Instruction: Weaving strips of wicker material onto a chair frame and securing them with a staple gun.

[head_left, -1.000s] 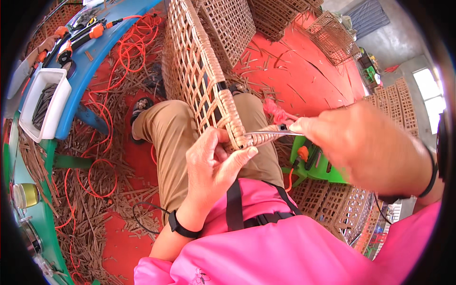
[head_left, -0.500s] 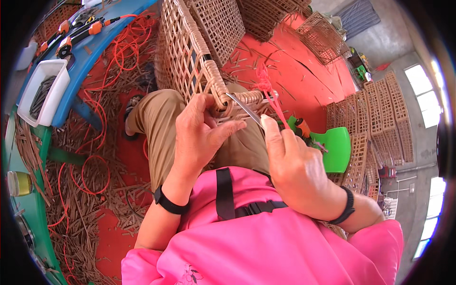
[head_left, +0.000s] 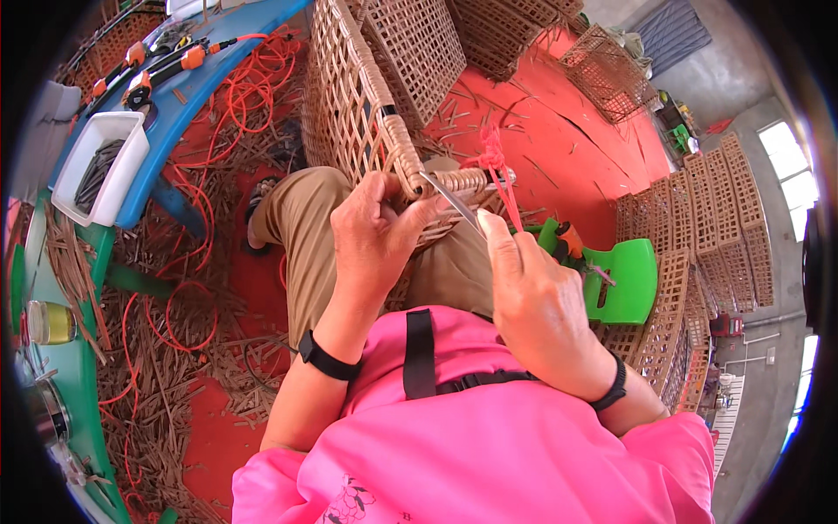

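Fingers [head_left: 384, 205] of left hand [head_left: 371, 236] clamped on tan open-lattice woven basket [head_left: 349, 105] with wrapped rim.

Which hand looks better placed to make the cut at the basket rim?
Right. The right hand holds the scissors, blades at the woven basket rim; the left hand is busy gripping that rim.
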Tool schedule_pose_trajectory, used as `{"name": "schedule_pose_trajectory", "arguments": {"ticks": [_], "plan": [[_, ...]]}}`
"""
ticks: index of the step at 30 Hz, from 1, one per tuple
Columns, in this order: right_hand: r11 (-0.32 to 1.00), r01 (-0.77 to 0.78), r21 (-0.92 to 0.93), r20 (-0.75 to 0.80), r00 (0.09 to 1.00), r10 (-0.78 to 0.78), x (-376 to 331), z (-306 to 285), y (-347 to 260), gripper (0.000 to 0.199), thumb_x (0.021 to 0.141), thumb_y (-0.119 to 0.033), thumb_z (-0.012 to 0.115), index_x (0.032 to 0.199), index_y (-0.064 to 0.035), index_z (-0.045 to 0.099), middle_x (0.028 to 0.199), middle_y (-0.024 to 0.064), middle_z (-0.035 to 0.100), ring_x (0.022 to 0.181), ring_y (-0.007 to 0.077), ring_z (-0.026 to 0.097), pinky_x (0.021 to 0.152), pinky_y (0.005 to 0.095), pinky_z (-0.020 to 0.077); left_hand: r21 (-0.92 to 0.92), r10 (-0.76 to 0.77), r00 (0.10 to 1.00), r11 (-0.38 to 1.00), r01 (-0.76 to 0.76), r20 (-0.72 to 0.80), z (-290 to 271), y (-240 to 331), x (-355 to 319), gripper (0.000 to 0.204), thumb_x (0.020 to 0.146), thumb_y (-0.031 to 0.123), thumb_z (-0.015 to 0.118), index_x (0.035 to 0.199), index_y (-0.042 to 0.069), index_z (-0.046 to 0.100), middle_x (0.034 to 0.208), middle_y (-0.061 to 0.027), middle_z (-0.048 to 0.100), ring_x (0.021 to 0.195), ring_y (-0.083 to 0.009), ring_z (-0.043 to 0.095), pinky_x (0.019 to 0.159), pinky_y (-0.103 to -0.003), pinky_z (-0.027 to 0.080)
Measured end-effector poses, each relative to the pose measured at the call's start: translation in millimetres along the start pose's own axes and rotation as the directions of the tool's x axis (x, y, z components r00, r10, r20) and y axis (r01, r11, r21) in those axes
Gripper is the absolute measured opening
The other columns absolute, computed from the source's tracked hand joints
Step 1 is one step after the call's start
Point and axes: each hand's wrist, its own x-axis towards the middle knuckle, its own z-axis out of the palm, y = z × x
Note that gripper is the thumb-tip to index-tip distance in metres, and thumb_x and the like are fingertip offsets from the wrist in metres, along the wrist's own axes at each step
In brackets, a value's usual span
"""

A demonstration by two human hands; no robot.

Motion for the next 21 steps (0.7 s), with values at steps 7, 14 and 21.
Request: {"name": "schedule_pose_trajectory", "arguments": {"ticks": [7, 14, 21], "plan": [[0.886, -0.165, 0.433, 0.124, 0.985, 0.123, -8, -49, 25, 0.031, 0.101, -0.006, 0.059, 0.13, 0.0035, 0.06, 0.103, 0.0172, 0.07, 0.073, 0.0229, 0.068, 0.064, 0.0333, 0.0543, -0.252, -0.235, 0.966, 0.933, 0.256, 0.107, -2, 4, -1, 0.033, 0.082, 0.02, 0.09, 0.082, 0.0, 0.063, 0.071, 0.0054, 0.055, 0.062, -0.0002, 0.042, 0.052, -0.02, 0.032], [0.041, -0.309, 0.95, 0.268, 0.875, 0.403, -9, -22, 59, 0.026, 0.105, -0.02, 0.066, 0.118, 0.0026, 0.068, 0.087, 0.0029, 0.07, 0.072, 0.0066, 0.062, 0.063, 0.021, 0.0491, -0.294, -0.286, 0.951, 0.904, 0.309, 0.12, 1, 5, -4, 0.037, 0.083, 0.02, 0.09, 0.082, 0.001, 0.059, 0.075, 0.0037, 0.054, 0.068, -0.0019, 0.043, 0.057, -0.02, 0.035], [-0.132, -0.602, 0.788, 0.615, 0.779, 0.12, -10, -26, 75, 0.057, 0.084, -0.001, 0.082, 0.137, 0.0019, 0.059, 0.093, -0.002, 0.061, 0.08, 0.0034, 0.058, 0.064, 0.0185, 0.0435, -0.259, -0.279, 0.954, 0.919, 0.297, 0.105, -1, 3, -7, 0.037, 0.083, 0.022, 0.089, 0.084, 0.001, 0.059, 0.076, 0.0027, 0.054, 0.069, -0.0049, 0.044, 0.06, -0.023, 0.037]]}}
